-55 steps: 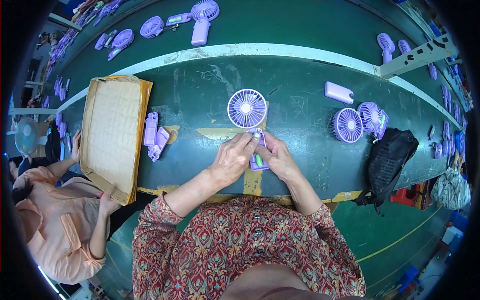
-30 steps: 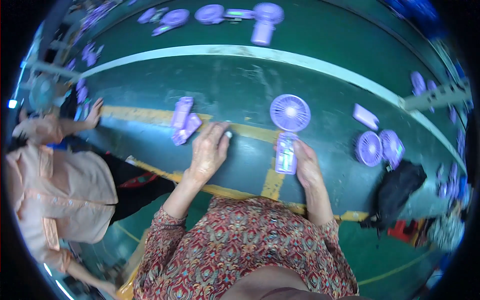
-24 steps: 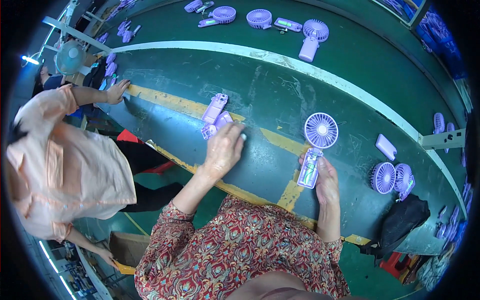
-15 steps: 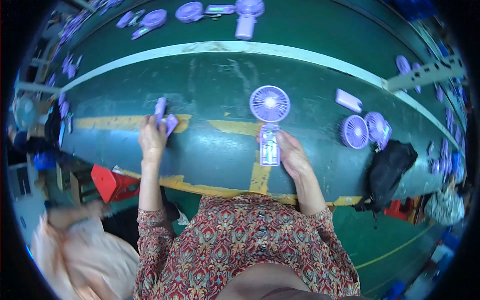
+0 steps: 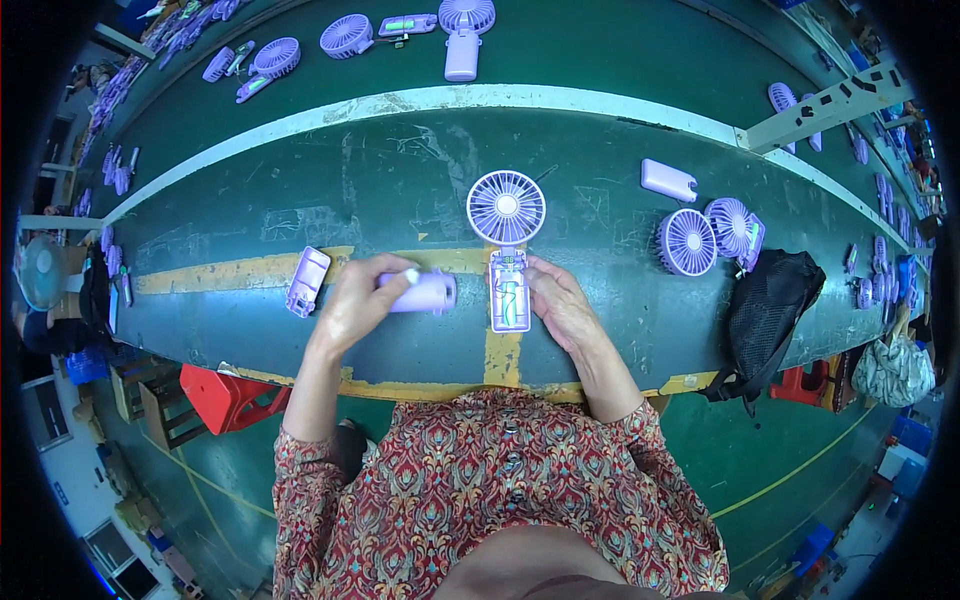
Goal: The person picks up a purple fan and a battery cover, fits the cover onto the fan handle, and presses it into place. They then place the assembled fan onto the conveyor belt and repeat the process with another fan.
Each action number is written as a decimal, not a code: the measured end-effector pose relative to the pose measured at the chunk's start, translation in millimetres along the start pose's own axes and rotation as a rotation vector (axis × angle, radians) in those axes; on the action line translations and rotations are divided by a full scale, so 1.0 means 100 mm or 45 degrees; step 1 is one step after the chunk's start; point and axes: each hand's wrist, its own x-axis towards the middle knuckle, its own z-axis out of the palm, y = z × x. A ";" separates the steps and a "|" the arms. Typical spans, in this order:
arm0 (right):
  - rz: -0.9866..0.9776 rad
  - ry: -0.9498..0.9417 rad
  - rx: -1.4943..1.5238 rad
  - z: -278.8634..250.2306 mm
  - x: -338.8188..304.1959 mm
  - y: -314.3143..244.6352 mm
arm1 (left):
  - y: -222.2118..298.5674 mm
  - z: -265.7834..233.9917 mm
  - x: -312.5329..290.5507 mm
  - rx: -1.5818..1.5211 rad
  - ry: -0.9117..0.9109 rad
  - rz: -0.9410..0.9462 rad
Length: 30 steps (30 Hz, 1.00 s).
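A purple handheld fan (image 5: 507,206) lies on the green bench in front of me. Its handle is uncovered, with a small circuit board and a green-lit interior showing. My right hand (image 5: 564,304) grips the handle from its right side, fingers partly behind it. In my left hand (image 5: 358,300) is a smooth purple handle cover (image 5: 424,292), pinched between thumb and fingers just left of the fan's handle. A second handle shell (image 5: 308,282) rests on the bench beyond my left wrist, its hollow side up.
To the right lie a purple cover (image 5: 668,180), two fan heads (image 5: 688,242) and a black mesh bag (image 5: 778,310). More purple fans (image 5: 347,36) lie past the white ledge (image 5: 440,97). A red stool (image 5: 228,398) stands below the bench at left.
My left hand has moved right toward the fan, carrying the purple cover. The other shell now lies by itself at left. A person at lower left has gone from view.
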 end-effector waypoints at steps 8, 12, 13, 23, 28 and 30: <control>-0.071 0.095 -0.139 0.01 0.05 0.12 | 0.11 0.41 0.31 0.626 0.386 0.324; -0.016 0.124 -0.133 0.07 0.02 0.04 | 0.06 0.67 0.14 0.575 0.491 0.363; -0.012 0.119 -0.130 0.08 0.01 0.01 | 0.07 0.70 0.07 0.555 0.407 0.321; 0.054 0.061 0.056 0.06 -0.03 0.00 | -0.02 0.53 -0.24 0.656 0.397 0.038; 0.067 0.016 0.110 0.04 -0.02 0.02 | 0.02 0.46 -0.20 0.706 0.383 0.095; 0.067 0.033 0.128 0.02 -0.02 0.01 | 0.06 0.43 -0.14 0.843 0.358 0.275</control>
